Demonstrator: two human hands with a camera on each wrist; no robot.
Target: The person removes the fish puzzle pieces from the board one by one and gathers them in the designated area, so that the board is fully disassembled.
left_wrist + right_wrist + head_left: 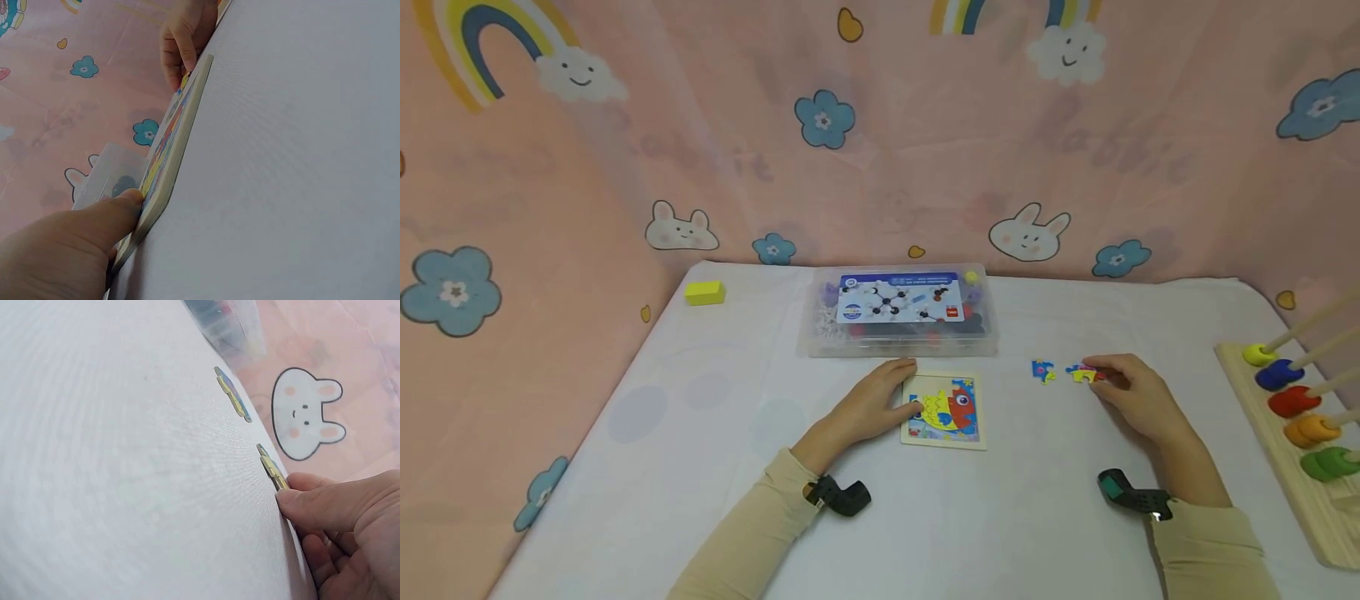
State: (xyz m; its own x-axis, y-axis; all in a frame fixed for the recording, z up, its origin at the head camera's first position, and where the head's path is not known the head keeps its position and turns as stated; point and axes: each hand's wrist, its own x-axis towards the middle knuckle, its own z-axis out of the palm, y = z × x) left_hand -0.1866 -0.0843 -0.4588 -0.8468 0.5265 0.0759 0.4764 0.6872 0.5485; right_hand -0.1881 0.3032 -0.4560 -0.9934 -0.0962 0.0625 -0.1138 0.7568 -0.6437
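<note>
A square wooden jigsaw board point(943, 446) with a fish picture lies in the middle of the table. My left hand point(868, 406) grips its left side, the thumb point(128, 203) over the face and the other fingers along the far left corner. To the right, my right hand point(1138, 396) pinches a small colourful puzzle piece point(1081, 373) between thumb and fingertips, low over the tabletop. In the right wrist view this piece point(272, 469) shows its yellow edge. Left of it lies a second blue and yellow puzzle piece point(1042, 370), apart from both hands.
Behind the board stands a clear plastic box point(902, 340) with a molecule label. A yellow block point(704, 292) sits at the far left. Along the right edge is a wooden stacking toy point(1262, 433) with pegs and coloured beads. A printed pink cloth point(910, 183) hangs behind the table.
</note>
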